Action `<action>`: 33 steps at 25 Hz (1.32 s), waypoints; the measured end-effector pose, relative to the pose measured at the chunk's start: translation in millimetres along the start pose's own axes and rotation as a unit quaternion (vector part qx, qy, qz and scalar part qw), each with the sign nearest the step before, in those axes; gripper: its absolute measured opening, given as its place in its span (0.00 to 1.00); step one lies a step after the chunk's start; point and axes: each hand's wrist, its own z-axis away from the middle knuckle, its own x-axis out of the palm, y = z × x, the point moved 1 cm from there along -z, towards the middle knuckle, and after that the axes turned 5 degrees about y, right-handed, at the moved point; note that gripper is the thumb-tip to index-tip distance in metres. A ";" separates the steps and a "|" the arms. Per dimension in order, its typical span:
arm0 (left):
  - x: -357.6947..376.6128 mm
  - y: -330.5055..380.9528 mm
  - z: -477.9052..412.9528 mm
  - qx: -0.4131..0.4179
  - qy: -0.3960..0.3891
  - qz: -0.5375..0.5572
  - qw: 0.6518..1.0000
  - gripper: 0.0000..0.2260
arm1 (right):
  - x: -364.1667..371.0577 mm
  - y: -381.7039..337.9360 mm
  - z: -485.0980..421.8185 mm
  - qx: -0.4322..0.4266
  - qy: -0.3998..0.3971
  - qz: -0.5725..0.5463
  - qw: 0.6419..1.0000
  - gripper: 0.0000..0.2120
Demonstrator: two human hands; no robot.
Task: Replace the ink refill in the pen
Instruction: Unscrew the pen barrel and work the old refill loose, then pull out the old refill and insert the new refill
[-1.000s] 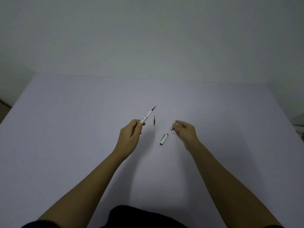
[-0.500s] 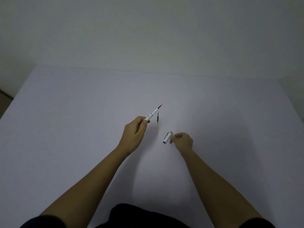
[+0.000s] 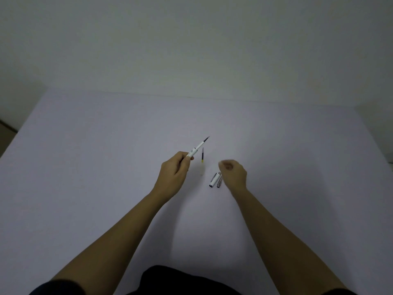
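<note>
My left hand (image 3: 174,173) grips the white pen barrel (image 3: 196,148) and holds it above the table, angled up and to the right, with a dark refill tip sticking out of its far end. A spare refill (image 3: 202,161) lies on the table just right of that hand; it has a dark tip, a yellow band and a clear tube. The white pen cap (image 3: 214,179) and a small silver pen piece (image 3: 219,181) lie side by side on the table. My right hand (image 3: 234,174) hovers just right of them, blurred, its fingers curled in with nothing seen in them.
The pale lavender table (image 3: 106,167) runs back to a plain wall. Its left edge and right edge are both in view. My dark clothing shows at the bottom edge.
My right hand brought the silver piece down beside the cap, let it go and lifted away. My left hand has kept hold of the barrel, shifting only slightly.
</note>
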 end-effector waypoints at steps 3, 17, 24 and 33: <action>7.2 -0.7 -2.6 0.012 -0.002 -0.023 1.000 0.10 | -6.7 -40.7 9.6 -0.075 -0.167 -0.185 0.966 0.05; 5.4 -44.4 -23.7 -0.062 0.032 -0.042 0.997 0.09 | 19.4 -37.7 -53.2 0.083 -0.114 -0.282 0.949 0.09; 15.1 -51.7 -59.8 -0.072 0.030 -0.034 0.996 0.10 | 49.8 -7.6 -71.0 -0.013 -0.032 0.025 0.999 0.11; 20.0 -70.8 -71.0 -0.101 0.032 -0.039 0.994 0.10 | 64.4 -7.3 -68.8 -0.065 0.001 0.068 0.996 0.07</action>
